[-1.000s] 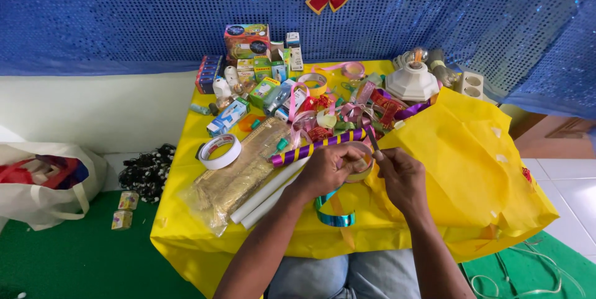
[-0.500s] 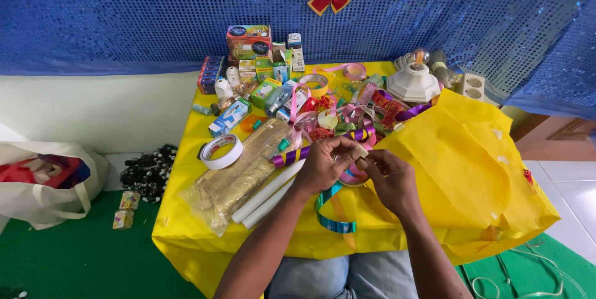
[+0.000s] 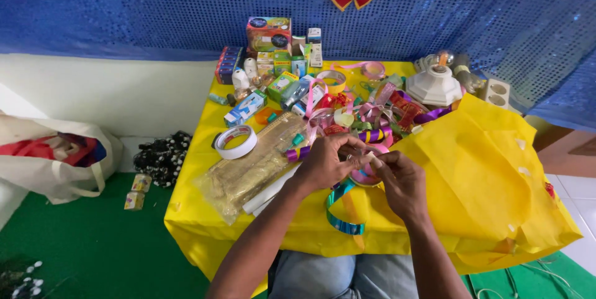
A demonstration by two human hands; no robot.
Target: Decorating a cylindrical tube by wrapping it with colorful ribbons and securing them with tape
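Note:
My left hand (image 3: 328,163) and my right hand (image 3: 402,181) meet over the middle of a yellow-covered table (image 3: 205,212). Both pinch a pink ribbon roll (image 3: 366,172) between their fingertips. A teal and gold ribbon strip (image 3: 343,212) curls down from below my hands toward the table's front edge. A purple and yellow striped ribbon (image 3: 372,135) lies just behind my fingers. What the fingertips hold besides the roll is too small to tell.
A white tape roll (image 3: 236,142) and a clear bag of gold material (image 3: 261,162) lie left of my hands. Small boxes and bottles (image 3: 273,63) crowd the back. A white lamp holder (image 3: 434,85) stands back right. A white cloth bag (image 3: 56,156) sits on the green floor.
My hands lifted the pink roll slightly and drew closer together. The teal ribbon now hangs lower in front of me.

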